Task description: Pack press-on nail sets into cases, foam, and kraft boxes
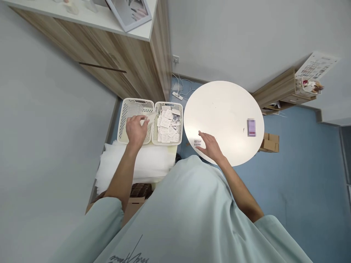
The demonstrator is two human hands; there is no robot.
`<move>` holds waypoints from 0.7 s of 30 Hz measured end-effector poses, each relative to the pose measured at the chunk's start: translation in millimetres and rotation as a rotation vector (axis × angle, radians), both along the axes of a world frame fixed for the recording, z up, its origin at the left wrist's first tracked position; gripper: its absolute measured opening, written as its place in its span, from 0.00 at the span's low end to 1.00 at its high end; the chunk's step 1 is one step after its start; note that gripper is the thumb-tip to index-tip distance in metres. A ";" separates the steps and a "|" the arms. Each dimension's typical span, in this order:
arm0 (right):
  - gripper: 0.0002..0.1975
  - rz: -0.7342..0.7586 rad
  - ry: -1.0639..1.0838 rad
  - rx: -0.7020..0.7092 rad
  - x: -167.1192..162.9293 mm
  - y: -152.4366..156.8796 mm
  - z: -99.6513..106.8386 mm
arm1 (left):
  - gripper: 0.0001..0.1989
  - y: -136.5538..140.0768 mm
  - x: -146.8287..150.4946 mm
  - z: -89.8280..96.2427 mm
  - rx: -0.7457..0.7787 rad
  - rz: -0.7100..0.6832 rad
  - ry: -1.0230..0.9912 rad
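Note:
My left hand (136,130) is raised over the left white basket (120,128), thumb and fingers pinched on a small clear plastic piece (150,117), whose exact kind I cannot make out. More clear plastic (135,108) lies inside that basket. Right beside it, another white basket (181,128) is filled with small white printed cards (165,122), some with dark pieces on them. On the round white table (225,106), my right hand (211,147) is open, thumb and fingers apart, close to a small set of grey pieces (197,143) in rows.
A purple packet (251,128) lies at the table's right side. White sheet material (153,160) is stacked below the baskets. A wood-grain cabinet (109,54) stands behind them, and a power strip (177,95) is on the floor. Cardboard boxes (270,142) sit right of the table.

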State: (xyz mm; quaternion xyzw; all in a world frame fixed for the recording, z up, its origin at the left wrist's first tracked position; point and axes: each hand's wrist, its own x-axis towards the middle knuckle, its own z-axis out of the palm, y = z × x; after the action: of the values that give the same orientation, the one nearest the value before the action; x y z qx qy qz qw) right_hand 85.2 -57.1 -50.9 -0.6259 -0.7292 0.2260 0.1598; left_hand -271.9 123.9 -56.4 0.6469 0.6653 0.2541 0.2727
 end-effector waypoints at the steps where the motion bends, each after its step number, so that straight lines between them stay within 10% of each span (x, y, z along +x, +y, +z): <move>1: 0.41 0.020 0.023 0.014 0.1 3.8 3.4 | 0.16 -11.9 6.7 8.8 -0.028 0.019 -0.073; 8: 0.42 0.166 0.141 0.134 5.3 19.1 42.7 | 0.33 -88.9 79.6 46.0 -0.353 0.049 -0.707; 21: 0.46 0.224 0.148 0.156 70.2 -17.3 58.0 | 0.32 -149.5 197.6 73.7 -0.487 -0.048 -0.807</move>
State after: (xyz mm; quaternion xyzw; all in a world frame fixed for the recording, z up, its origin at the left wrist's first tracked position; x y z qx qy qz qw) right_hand 155.4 -74.4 7.1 -0.5081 -0.7959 0.2306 0.2350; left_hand -74.3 -25.6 17.3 0.4290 0.5313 0.3151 0.6591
